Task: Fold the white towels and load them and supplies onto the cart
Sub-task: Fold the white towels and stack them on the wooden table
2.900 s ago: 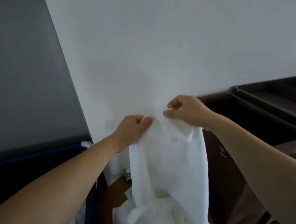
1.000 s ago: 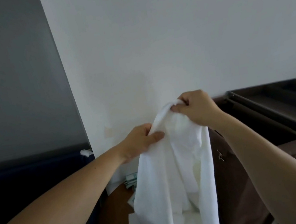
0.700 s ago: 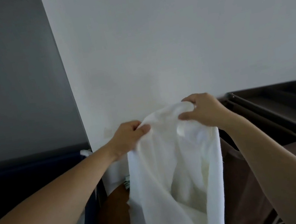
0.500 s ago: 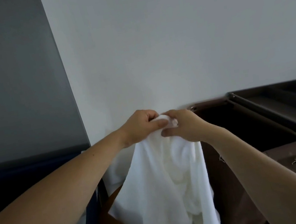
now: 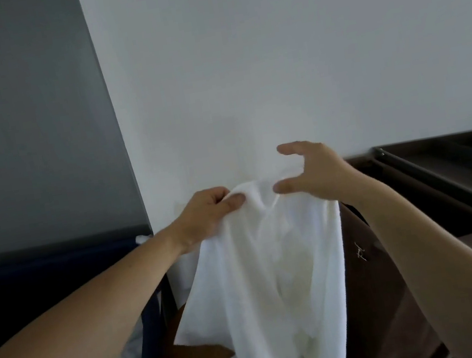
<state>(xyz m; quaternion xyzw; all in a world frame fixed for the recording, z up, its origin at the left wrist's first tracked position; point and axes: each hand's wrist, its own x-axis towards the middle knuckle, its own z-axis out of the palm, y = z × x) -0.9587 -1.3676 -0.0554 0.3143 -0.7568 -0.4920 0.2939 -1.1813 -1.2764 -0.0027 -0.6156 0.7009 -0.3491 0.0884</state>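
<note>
Before the wall (image 5: 270, 49), a limp white towel (image 5: 273, 265) hangs pinched in left grip (image 5: 203, 215); right grip (image 5: 317, 172) splayed.

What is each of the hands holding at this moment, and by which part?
The left hand pinches the white towel at its bunched top edge; the right hand is open, gripping nothing.

No readable text, labels, numbers

The right hand (image 5: 317, 172) opens, fingers spread, no longer pinching the white towel (image 5: 276, 265); it draws apart from the left hand (image 5: 209, 211), which alone pinches the top edge.
</note>
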